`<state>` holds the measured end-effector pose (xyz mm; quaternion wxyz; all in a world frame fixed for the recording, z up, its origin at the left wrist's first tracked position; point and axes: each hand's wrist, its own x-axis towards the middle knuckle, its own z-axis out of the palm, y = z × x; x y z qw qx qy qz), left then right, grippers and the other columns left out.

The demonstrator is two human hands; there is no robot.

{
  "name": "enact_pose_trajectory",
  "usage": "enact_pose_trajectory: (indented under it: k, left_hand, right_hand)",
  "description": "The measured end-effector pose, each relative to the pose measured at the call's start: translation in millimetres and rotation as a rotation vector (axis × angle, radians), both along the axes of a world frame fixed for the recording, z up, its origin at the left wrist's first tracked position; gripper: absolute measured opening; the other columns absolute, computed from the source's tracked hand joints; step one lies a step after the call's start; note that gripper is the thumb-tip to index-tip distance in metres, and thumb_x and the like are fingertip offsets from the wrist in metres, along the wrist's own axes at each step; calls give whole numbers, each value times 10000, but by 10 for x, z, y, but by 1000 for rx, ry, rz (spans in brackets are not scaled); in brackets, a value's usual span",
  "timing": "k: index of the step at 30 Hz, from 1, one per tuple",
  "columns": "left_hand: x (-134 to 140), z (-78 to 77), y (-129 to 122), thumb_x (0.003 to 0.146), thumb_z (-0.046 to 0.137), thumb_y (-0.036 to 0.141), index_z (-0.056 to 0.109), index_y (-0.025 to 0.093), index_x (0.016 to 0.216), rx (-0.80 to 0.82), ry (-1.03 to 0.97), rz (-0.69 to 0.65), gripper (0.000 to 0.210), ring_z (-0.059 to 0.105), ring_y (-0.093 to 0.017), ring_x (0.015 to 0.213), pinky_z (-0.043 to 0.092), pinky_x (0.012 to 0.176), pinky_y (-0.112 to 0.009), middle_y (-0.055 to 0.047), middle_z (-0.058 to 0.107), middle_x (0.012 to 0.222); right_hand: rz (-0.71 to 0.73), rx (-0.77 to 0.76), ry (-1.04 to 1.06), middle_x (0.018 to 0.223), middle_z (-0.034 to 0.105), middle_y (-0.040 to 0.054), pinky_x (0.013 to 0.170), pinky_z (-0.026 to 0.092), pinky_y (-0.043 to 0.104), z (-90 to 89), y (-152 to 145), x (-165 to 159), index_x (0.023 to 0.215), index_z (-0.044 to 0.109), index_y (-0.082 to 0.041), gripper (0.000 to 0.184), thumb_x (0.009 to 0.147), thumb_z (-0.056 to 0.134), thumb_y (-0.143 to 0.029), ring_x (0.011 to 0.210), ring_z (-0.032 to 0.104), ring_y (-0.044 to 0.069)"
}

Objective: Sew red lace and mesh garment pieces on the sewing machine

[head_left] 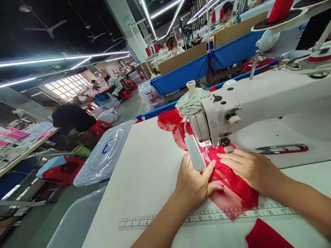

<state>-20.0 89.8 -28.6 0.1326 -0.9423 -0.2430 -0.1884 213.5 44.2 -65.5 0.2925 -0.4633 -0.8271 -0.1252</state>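
Observation:
Sheer red lace fabric (227, 175) lies under the presser foot of a white sewing machine (271, 93) and spreads toward me. My left hand (193, 179) rests on its left edge, thumb and forefinger apart; a small white lamp (193, 151) hides some of its fingers. To the right, my right hand (248, 168) lies flat on the lace, fingers stretched toward the needle; its thumb is hidden. More red fabric (170, 120) sits behind the machine head. A bundle of pale cord (192, 101) hangs on top of the head.
Thread snips (287, 148) lie on the machine bed. A ruler scale (144, 222) runs along the table, with a red fabric piece (266, 236) below it. Lidded plastic bins (103, 151) stand left of the table. People sit at other machines beyond; a small fan (269, 40) stands behind.

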Motion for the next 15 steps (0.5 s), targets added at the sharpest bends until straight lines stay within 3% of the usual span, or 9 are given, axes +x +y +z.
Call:
enact_pose_trajectory:
  k: [6,9,12,15]
  left_hand:
    - [-11,-20,36,979,468,622,604,171,1359,-23,41,5,605,611,-329,1114,407,1053,-553,-154,690,1190]
    - [-17,54,-29,980,531,540,605,116,1321,-24,56,-26,549,597,-343,1157,379,1073,-577,-167,675,1222]
    - [-50,203,-188,927,618,562,613,111,1247,-84,113,-77,553,626,-294,1091,443,1023,-498,-143,675,1187]
    - [-107,294,-357,897,639,591,623,134,1135,-131,168,-131,516,644,-226,884,527,795,-374,-90,675,1036]
  right_hand:
    - [-4,-9,23,1124,755,83,724,593,349,4,27,12,1136,706,-187,429,908,376,-33,953,674,220]
    - [21,-13,45,1214,724,95,827,595,375,74,8,7,1207,684,-179,479,882,376,-11,1058,658,221]
    - [95,-37,24,1256,700,105,883,571,411,229,-113,11,1244,653,-172,523,835,392,20,1073,639,232]
    - [191,-196,-50,1134,735,58,756,569,386,403,-336,61,1083,684,-236,488,746,438,17,873,651,215]
